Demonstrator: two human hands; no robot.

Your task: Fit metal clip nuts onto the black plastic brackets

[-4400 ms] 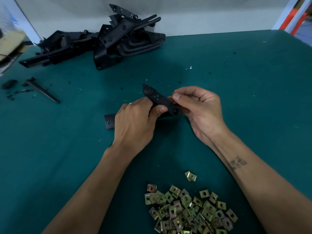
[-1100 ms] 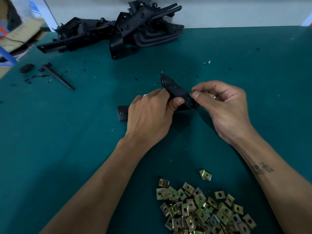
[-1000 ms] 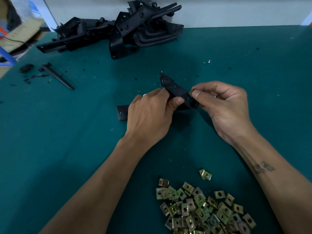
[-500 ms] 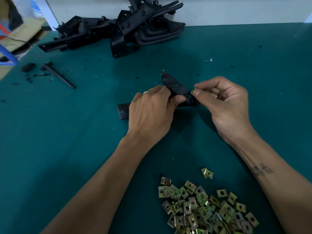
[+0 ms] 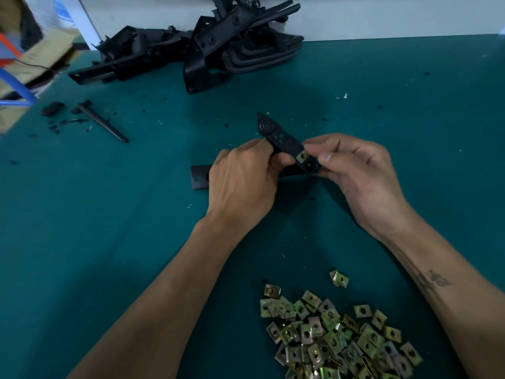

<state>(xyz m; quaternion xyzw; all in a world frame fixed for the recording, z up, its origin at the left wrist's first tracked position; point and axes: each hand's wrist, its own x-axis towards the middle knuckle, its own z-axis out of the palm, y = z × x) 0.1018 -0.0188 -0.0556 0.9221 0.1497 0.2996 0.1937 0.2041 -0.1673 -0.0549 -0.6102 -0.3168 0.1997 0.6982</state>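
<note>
Both hands (image 5: 241, 184) (image 5: 360, 176) grip bracket (image 5: 284, 143) with clip nut (image 5: 302, 156); loose nuts (image 5: 336, 337) nearby

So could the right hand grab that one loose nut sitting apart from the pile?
Probably yes: the loose nut lies on bare table, nothing over it, but the right hand must first let go of the bracket.

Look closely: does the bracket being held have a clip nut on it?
Yes, a brass-coloured clip nut sits on the bracket.
</note>
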